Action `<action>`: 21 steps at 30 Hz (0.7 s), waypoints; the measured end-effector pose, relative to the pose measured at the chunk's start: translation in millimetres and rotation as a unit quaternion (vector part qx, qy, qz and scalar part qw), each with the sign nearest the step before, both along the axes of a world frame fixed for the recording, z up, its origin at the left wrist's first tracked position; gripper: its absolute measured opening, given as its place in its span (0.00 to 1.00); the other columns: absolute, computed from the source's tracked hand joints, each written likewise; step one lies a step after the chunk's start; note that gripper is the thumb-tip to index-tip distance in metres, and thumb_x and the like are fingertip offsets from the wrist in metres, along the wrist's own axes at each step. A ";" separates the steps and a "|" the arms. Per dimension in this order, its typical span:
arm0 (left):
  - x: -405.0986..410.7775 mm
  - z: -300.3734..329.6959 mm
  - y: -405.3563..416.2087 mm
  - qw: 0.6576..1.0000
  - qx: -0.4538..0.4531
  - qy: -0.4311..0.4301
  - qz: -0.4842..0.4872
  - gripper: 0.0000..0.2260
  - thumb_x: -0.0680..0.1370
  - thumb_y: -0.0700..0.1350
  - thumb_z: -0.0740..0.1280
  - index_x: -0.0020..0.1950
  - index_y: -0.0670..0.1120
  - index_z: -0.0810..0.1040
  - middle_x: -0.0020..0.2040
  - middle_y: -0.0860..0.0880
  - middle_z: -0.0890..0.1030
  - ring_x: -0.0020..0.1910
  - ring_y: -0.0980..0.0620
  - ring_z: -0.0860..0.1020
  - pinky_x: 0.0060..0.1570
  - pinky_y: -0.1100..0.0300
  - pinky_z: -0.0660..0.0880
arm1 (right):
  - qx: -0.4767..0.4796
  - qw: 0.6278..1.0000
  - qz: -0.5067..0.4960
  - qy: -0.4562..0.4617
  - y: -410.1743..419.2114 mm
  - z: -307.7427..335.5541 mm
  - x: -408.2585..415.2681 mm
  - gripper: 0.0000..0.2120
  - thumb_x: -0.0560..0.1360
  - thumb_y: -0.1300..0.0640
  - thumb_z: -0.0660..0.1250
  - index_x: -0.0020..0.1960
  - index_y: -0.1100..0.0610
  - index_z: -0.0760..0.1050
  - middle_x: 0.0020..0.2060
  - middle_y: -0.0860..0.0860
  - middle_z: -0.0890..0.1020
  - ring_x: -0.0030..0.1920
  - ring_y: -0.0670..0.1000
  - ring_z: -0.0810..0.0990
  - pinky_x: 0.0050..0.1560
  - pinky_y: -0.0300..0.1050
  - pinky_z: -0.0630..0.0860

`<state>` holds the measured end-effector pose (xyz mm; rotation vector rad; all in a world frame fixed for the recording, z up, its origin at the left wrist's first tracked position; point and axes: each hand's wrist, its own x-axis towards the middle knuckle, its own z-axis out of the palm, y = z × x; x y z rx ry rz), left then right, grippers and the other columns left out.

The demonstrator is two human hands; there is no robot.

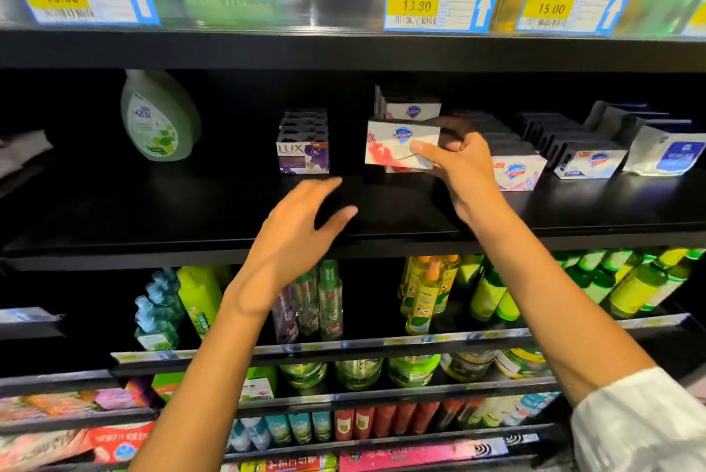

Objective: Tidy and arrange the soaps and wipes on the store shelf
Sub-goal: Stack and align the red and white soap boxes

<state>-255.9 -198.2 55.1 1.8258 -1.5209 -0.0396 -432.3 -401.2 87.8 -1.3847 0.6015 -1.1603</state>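
Right hand (464,165) grips white-and-red soap box (393,144) above black shelf (191,219). Left hand (298,230) hovers open, fingers spread, holding nothing, near LUX soap box (301,158).

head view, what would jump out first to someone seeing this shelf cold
First the right hand, gripping a white soap box with a red splash at the middle of the black shelf. The left hand hovers open over the bare shelf front, just below a row of purple LUX boxes. Up top, yellow price tags reading 15.00 and 13.80 catch the eye.
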 end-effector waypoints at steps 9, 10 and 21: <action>1.7 23.4 -53.0 0.873 -0.072 0.473 -0.091 0.18 0.82 0.39 0.70 0.72 0.44 0.75 0.57 0.41 0.85 0.57 0.48 0.85 0.57 0.50 0.83 | 0.035 0.994 0.094 0.036 32.9 -18.4 10.9 0.19 0.75 0.64 0.77 0.62 0.61 0.76 0.52 0.57 0.88 0.56 0.58 0.87 0.52 0.50 0.85; 2.2 19.7 -53.2 0.871 -0.069 0.477 -0.092 0.17 0.82 0.39 0.70 0.70 0.43 0.76 0.57 0.41 0.86 0.57 0.47 0.85 0.57 0.49 0.83 | 0.043 0.994 0.094 0.040 33.3 -21.0 11.5 0.18 0.75 0.64 0.77 0.62 0.60 0.77 0.52 0.56 0.88 0.56 0.58 0.87 0.52 0.50 0.85; 10.6 11.1 -56.9 0.839 -0.075 0.532 -0.083 0.13 0.82 0.42 0.70 0.66 0.40 0.80 0.58 0.43 0.86 0.59 0.45 0.85 0.56 0.48 0.83 | -0.042 0.990 0.097 0.097 34.9 -28.7 10.2 0.35 0.70 0.68 0.79 0.72 0.49 0.73 0.63 0.46 0.82 0.62 0.51 0.84 0.60 0.49 0.82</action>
